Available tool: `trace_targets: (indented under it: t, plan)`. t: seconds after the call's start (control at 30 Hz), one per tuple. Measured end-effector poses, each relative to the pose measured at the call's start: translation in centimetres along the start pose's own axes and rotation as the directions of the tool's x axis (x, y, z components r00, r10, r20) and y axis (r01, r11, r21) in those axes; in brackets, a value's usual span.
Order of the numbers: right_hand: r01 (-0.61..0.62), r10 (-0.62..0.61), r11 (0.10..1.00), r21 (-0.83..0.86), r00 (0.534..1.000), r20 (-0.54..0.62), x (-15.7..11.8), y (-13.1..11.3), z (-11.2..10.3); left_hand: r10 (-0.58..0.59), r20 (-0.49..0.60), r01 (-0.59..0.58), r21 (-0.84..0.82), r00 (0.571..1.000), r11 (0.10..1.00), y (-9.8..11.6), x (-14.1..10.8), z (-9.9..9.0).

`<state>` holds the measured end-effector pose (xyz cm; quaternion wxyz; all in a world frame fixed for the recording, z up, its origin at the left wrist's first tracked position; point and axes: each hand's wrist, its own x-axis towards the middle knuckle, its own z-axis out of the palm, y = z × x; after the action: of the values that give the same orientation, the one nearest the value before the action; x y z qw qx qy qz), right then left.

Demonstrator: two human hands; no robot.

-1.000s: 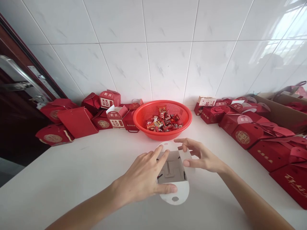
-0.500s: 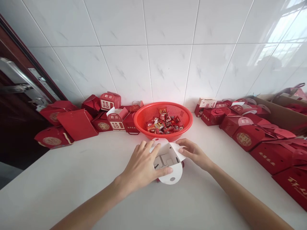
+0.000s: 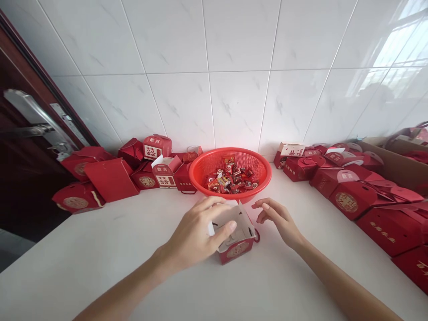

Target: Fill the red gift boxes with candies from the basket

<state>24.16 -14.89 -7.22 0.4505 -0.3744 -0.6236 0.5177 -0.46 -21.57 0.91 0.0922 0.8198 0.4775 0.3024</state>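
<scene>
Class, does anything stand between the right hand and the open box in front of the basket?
Nothing visible does: the right hand hangs just right of the open box, with only a gap between them.

A: What do you face?
B: A glossy white tiled wall (image 3: pixel 239 40) with grey marbling; your white counter (image 3: pixel 100 258) runs up to it.
A: And to your left?
B: A dark reddish-brown door (image 3: pixel 16 165) with a silvery lever handle (image 3: pixel 30 130); below it, you glimpse grey floor (image 3: pixel 15 247).
A: Your light?
B: Daylight: a barred window reflection (image 3: pixel 396 49) shines at your upper right.
</scene>
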Motion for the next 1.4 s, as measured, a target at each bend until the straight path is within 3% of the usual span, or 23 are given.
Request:
trace_targets:
  t: [0.13, 0.27, 0.37, 0.53, 0.63, 0.77, 0.9, 1.2, 1.4]
  plan:
    - [-0.058, 0.059, 0.998, 0.016, 0.997, -0.043, 0.1, 1.0, 0.3, -0.04, -0.097, 0.034, -0.059, 0.994, 0.998, -2.1, 4.1, -2.3]
    - [-0.139, 0.138, 0.99, -0.017, 0.989, -0.056, 0.4, 2.1, 0.9, -0.196, 0.087, 0.191, 0.061, 0.977, 0.98, -5.9, 10.8, -2.8]
    - [-0.143, 0.14, 0.989, -0.037, 0.987, -0.073, 0.5, 2.6, 1.1, -0.315, 0.267, 0.249, 0.253, 0.911, 0.935, -9.0, 15.6, -1.4]
    - [-0.134, 0.13, 0.99, -0.052, 0.989, -0.077, 0.5, 3.0, 1.4, -0.412, 0.382, 0.276, 0.361, 0.828, 0.891, -13.2, 20.9, 2.2]
    - [-0.128, 0.124, 0.991, -0.043, 0.989, -0.075, 0.6, 3.5, 1.6, -0.432, 0.416, 0.267, 0.398, 0.8, 0.878, -14.8, 23.0, 3.9]
    - [-0.11, 0.108, 0.994, -0.028, 0.992, -0.062, 0.8, 4.0, 1.7, -0.432, 0.405, 0.268, 0.4, 0.806, 0.876, -16.1, 24.7, 5.6]
    - [-0.11, 0.108, 0.994, -0.027, 0.993, -0.056, 0.9, 4.3, 1.6, -0.413, 0.375, 0.294, 0.335, 0.83, 0.895, -16.8, 24.9, 6.7]
    - [-0.118, 0.115, 0.99, -0.073, 0.992, -0.051, 0.8, 4.5, 1.7, -0.237, 0.288, 0.249, -0.008, 0.928, 0.968, -16.3, 24.0, 7.7]
    - [-0.144, 0.142, 0.989, -0.041, 0.989, -0.038, 0.9, 4.5, 1.6, -0.207, 0.213, 0.253, -0.215, 0.955, 0.943, -15.4, 24.0, 7.6]
